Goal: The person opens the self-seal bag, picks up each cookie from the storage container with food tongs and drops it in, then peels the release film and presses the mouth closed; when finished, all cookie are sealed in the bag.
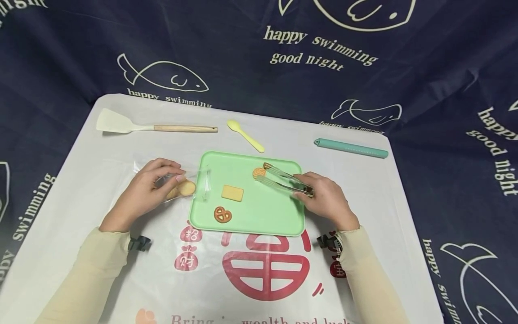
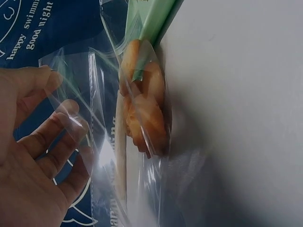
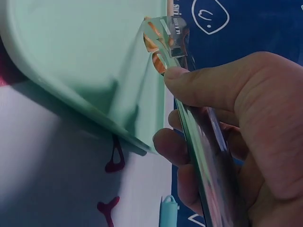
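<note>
My left hand (image 1: pixel 151 191) pinches the edge of a clear plastic bag (image 2: pixel 104 123) left of the green tray (image 1: pixel 263 216). Several golden-brown cookies (image 2: pixel 144 125) lie inside the bag, whose mouth reaches over the tray's left rim. My right hand (image 1: pixel 323 195) grips metal tongs (image 1: pixel 281 184) over the right part of the tray. The tong tips stand apart around a round swirl cookie (image 1: pixel 259 173); whether they touch it, I cannot tell. A rectangular biscuit (image 1: pixel 232 193) and a brown pretzel (image 1: pixel 222 214) lie on the tray.
Behind the tray lie a white spatula (image 1: pixel 162 128) with a wooden handle, a yellow spoon (image 1: pixel 246 136) and a teal stick-shaped object (image 1: pixel 351 148). The white table (image 1: pixel 60 216) has red printing at the front. A dark blue cloth (image 1: pixel 243 81) hangs behind it.
</note>
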Action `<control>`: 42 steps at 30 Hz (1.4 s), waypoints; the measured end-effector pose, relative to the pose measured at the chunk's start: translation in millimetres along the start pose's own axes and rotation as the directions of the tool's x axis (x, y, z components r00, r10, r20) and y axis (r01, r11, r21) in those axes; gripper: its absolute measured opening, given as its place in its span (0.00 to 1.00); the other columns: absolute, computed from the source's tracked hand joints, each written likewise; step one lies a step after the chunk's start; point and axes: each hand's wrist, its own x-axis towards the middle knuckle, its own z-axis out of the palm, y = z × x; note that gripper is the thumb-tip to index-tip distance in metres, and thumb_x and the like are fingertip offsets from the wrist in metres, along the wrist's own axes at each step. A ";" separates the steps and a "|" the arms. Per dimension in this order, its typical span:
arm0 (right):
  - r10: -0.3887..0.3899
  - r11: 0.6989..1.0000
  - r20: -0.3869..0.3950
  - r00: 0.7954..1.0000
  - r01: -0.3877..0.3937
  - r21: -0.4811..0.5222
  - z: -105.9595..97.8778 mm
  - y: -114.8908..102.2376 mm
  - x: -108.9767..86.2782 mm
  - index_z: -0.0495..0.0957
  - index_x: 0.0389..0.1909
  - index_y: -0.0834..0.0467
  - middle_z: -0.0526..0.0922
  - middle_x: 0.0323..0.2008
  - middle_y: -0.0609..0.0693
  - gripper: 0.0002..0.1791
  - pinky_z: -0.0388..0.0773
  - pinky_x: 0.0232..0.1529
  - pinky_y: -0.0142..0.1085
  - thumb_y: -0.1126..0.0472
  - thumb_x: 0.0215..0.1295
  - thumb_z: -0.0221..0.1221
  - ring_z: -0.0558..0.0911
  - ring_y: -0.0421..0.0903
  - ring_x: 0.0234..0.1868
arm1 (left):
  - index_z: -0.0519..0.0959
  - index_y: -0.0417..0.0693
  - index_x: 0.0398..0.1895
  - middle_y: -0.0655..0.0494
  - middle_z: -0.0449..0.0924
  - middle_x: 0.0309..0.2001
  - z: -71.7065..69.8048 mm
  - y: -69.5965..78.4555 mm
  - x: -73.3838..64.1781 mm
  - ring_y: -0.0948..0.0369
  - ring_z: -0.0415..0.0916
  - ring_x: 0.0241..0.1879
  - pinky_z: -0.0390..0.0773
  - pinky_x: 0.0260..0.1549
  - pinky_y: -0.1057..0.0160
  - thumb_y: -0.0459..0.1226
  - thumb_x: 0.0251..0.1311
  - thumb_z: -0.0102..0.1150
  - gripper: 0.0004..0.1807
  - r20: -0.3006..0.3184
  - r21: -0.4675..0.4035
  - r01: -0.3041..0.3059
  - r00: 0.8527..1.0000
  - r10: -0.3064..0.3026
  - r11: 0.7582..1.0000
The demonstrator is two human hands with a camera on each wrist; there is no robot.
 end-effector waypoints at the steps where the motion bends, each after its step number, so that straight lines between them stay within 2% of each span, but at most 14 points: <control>1: 0.006 1.000 -0.001 1.000 -0.006 0.000 -0.6 0.9 -0.8 0.80 0.63 0.54 0.84 0.53 0.50 0.27 0.79 0.45 0.54 0.54 0.62 0.71 0.83 0.51 0.50 | 0.88 0.48 0.44 0.59 0.79 0.51 0.0 0.1 0.1 0.57 0.73 0.56 0.69 0.57 0.57 0.31 0.64 0.69 0.07 0.000 -0.001 -0.001 1.000 0.001 1.000; 6: 0.027 1.000 -0.012 1.000 -0.027 -0.011 -3.4 5.6 -4.0 0.80 0.63 0.53 0.84 0.52 0.49 0.28 0.79 0.43 0.53 0.54 0.62 0.71 0.83 0.50 0.48 | 0.88 0.49 0.44 0.59 0.79 0.51 -0.5 0.4 0.0 0.57 0.73 0.56 0.69 0.57 0.57 0.32 0.64 0.68 0.07 0.005 -0.011 0.000 1.000 0.000 1.000; 10: 0.039 0.999 -0.023 0.999 -0.039 -0.001 -3.8 8.1 -4.8 0.80 0.63 0.53 0.84 0.52 0.49 0.28 0.79 0.41 0.53 0.54 0.62 0.72 0.83 0.50 0.46 | 0.88 0.49 0.45 0.58 0.79 0.51 -1.9 1.8 0.4 0.56 0.72 0.58 0.69 0.58 0.51 0.34 0.66 0.68 0.07 0.008 -0.012 0.010 1.000 -0.010 1.000; 14: 0.029 0.999 -0.023 0.999 -0.028 0.023 -1.7 8.6 -3.6 0.80 0.63 0.54 0.84 0.52 0.50 0.28 0.79 0.43 0.53 0.54 0.62 0.72 0.83 0.50 0.48 | 0.87 0.48 0.45 0.55 0.79 0.52 -2.6 2.3 1.1 0.54 0.72 0.59 0.68 0.58 0.47 0.36 0.67 0.67 0.07 0.006 -0.006 0.013 1.000 -0.012 1.000; 20: 0.018 0.999 -0.008 1.000 -0.018 0.039 2.7 5.1 0.0 0.80 0.63 0.55 0.84 0.53 0.51 0.28 0.79 0.46 0.54 0.54 0.62 0.71 0.83 0.52 0.52 | 0.87 0.46 0.45 0.56 0.79 0.52 -2.0 1.8 2.1 0.54 0.72 0.59 0.69 0.58 0.46 0.35 0.67 0.67 0.07 0.007 0.000 0.011 1.000 -0.011 1.000; 31: -0.013 1.000 -0.011 1.000 0.013 0.027 7.3 1.2 3.6 0.80 0.63 0.54 0.84 0.50 0.49 0.26 0.76 0.35 0.46 0.54 0.64 0.70 0.78 0.46 0.37 | 0.87 0.44 0.46 0.55 0.79 0.52 -2.0 3.4 2.9 0.53 0.72 0.59 0.68 0.59 0.45 0.35 0.68 0.66 0.07 0.016 -0.001 0.013 1.000 -0.013 1.000; 42: -0.023 0.997 -0.016 1.000 0.024 0.068 12.5 -5.6 5.5 0.80 0.63 0.53 0.84 0.49 0.47 0.26 0.74 0.35 0.44 0.53 0.64 0.70 0.76 0.44 0.35 | 0.87 0.47 0.46 0.55 0.79 0.52 -2.5 2.9 2.2 0.54 0.72 0.58 0.68 0.59 0.46 0.34 0.67 0.67 0.07 0.016 -0.008 0.016 1.000 -0.015 1.000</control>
